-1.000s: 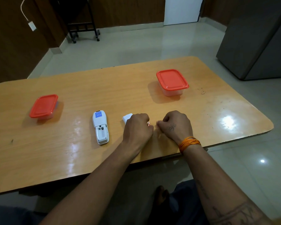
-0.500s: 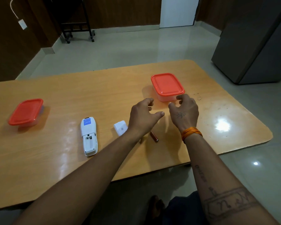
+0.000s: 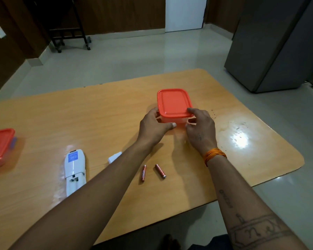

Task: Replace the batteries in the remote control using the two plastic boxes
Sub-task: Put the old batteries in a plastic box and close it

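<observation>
— What has changed since half a second ago?

— Both hands have reached forward. The left hand [image 3: 154,126] and right hand [image 3: 201,127] now clasp the clear plastic box with the orange lid [image 3: 173,102] from either side, fingers curled round its near corners.

— And behind them?

— Two brown batteries [image 3: 153,171] lie loose between the forearms. The white remote control [image 3: 74,172], compartment open, lies left of the left forearm, its small white cover [image 3: 114,157] partly hidden beside that arm.
</observation>
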The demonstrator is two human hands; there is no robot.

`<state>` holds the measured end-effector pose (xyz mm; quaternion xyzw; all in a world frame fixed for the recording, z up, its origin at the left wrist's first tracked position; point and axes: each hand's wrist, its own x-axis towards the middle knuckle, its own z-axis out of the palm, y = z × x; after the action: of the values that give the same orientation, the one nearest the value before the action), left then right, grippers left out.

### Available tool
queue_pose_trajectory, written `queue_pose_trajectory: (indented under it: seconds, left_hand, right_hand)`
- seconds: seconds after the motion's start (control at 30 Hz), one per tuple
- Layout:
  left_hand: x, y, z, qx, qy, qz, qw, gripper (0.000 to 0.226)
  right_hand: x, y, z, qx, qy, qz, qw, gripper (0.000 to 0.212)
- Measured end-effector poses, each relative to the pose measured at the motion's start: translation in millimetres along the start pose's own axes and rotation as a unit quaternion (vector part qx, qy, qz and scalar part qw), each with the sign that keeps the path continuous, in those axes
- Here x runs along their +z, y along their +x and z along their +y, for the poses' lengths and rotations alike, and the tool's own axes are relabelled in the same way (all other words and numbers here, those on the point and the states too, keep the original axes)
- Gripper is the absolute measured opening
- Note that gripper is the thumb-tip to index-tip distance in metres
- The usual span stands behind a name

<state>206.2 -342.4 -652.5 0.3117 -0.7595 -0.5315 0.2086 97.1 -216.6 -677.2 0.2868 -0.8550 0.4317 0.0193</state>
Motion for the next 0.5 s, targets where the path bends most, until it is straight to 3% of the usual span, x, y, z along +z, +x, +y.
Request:
queue_pose_trajectory:
  seconds: [0.17, 0.23, 0.33, 0.5]
  left_hand:
    - [-23, -8, -4, 0.015, 0.023, 0.024, 0.999, 0.087]
    - [-31, -14, -4, 0.032, 0.063, 0.016, 0.997, 0.103]
    - [-38, -25, -4, 0.036, 0.102, 0.009, 0.994, 0.132]
    - [-43, -49, -8, 0.015, 0.073, 0.013, 0.997, 0.143]
  right_hand:
    - [-3, -11, -8, -0.080, -0.034, 0.002, 0.996, 0.029]
    - [-7, -16, -20, -0.112, -0.069, 0.014, 0.991, 0.024]
    - [-11, -28, -41, -0.164, -0.119, 0.045, 0.978, 0.020]
    - [-13, -49, -66, -0.195, -0.127, 0.034, 0.972, 0.022]
